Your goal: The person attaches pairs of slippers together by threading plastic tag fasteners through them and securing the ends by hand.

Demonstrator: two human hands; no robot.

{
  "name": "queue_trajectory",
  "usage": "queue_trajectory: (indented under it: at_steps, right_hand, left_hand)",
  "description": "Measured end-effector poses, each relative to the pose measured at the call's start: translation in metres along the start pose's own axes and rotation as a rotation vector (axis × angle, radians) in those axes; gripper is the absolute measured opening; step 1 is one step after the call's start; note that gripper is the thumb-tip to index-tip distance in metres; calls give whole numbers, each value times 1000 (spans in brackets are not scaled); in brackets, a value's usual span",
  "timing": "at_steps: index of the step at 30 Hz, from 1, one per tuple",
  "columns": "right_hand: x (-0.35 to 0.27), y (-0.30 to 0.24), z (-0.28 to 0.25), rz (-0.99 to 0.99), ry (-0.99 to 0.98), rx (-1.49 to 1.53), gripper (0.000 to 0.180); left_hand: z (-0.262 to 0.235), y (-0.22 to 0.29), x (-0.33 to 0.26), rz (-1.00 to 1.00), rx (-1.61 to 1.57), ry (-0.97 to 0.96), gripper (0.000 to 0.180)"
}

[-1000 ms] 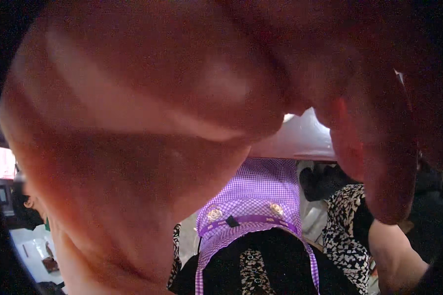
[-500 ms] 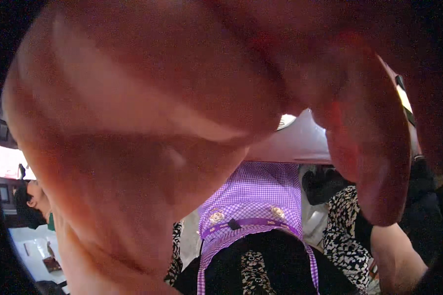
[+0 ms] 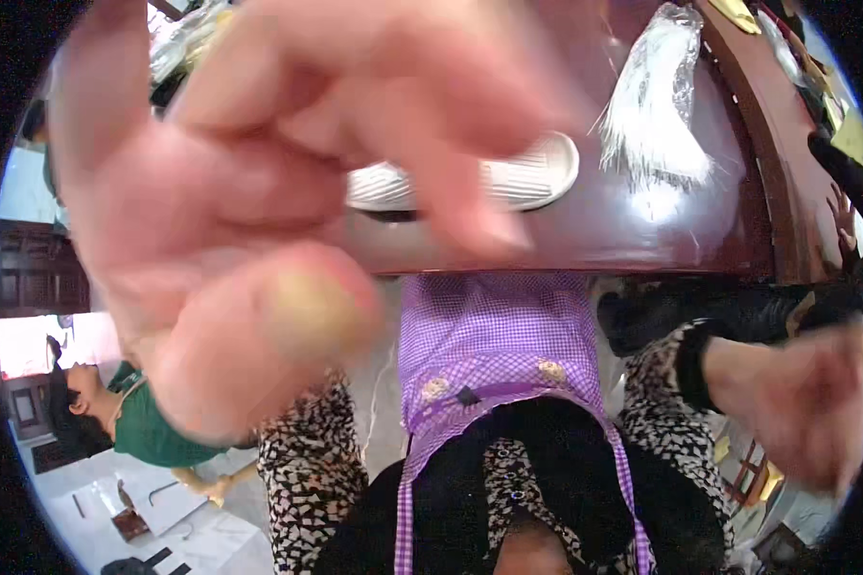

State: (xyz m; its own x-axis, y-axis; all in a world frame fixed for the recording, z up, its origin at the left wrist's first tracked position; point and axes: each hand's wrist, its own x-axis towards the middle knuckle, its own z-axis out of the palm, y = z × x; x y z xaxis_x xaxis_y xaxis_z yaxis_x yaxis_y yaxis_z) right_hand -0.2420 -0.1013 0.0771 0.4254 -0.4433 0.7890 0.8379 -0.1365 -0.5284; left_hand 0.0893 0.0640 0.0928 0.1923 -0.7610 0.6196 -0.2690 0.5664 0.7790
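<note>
My left hand [image 3: 230,201] fills much of the left and top of the picture, close up and blurred. Its thumb and fingers stand apart, and nothing shows between them. Beyond the fingers, partly covered by them, a white ribbed oblong thing [image 3: 537,177] with a rounded end lies on the dark red table [image 3: 566,244]; I cannot tell its kind. Off to the right, past the table's near edge, my right hand [image 3: 801,402] is raised. Motion smears its fingers, and nothing can be made out in it.
On the table's right part lies a bundle of thin white strands [image 3: 657,105] in clear plastic. A raised wooden edge [image 3: 748,125] runs beside it. At the left is a person in green [image 3: 163,417] by a pale table [image 3: 201,537]. Another person's hand [image 3: 842,218] shows at far right.
Both hands have drawn away from right in front of the camera, the left one leftward and the right one to the right. The tabletop, white thing and strand bundle have come into sight.
</note>
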Motion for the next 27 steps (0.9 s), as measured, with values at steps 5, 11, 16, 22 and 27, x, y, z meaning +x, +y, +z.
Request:
queue_trajectory:
  at_steps: [5,11,16,22,27]
  right_hand:
    - [-31,106,3,415,303,-749,20]
    - [-41,166,-33,986,205,-850,40]
    - [-32,188,-29,1001,355,-743,44]
    - [-27,208,-26,824,317,-896,47]
    - [-13,187,-27,527,252,-980,48]
  left_hand:
    - [-26,-26,-43,-292,404,322,50]
    - [-59,-87,-104,-836,58,557,45]
    - [-41,-93,-102,-883,-244,612,43]
    - [-38,-92,-108,-778,-294,669,41]
    - [-68,-78,-125,-697,-121,745,40]
